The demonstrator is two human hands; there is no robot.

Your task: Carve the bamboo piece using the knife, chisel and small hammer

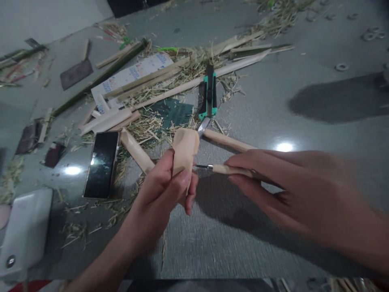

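Note:
My left hand (161, 194) is closed around a pale carved piece of wood (186, 147), its rounded end pointing up and the thumb pressed on its face. In my right hand (300, 186) I pinch a carving tool (223, 168) by its wooden handle. The tool's thin metal tip points left and meets or nearly meets the wood's right edge; exact contact is hard to see. Just beyond the wood lies a green-and-black utility knife (209, 91) with its blade out. A wooden stick (227, 140) lies on the table behind the tool.
A phone (101, 165) lies left of my left hand, with a white device (27, 231) farther left. Wood shavings (146, 123), bamboo strips (194, 84), a green sheet (174, 113) and dark sandpaper (75, 75) cover the far left. Metal washers (341, 67) are scattered at right.

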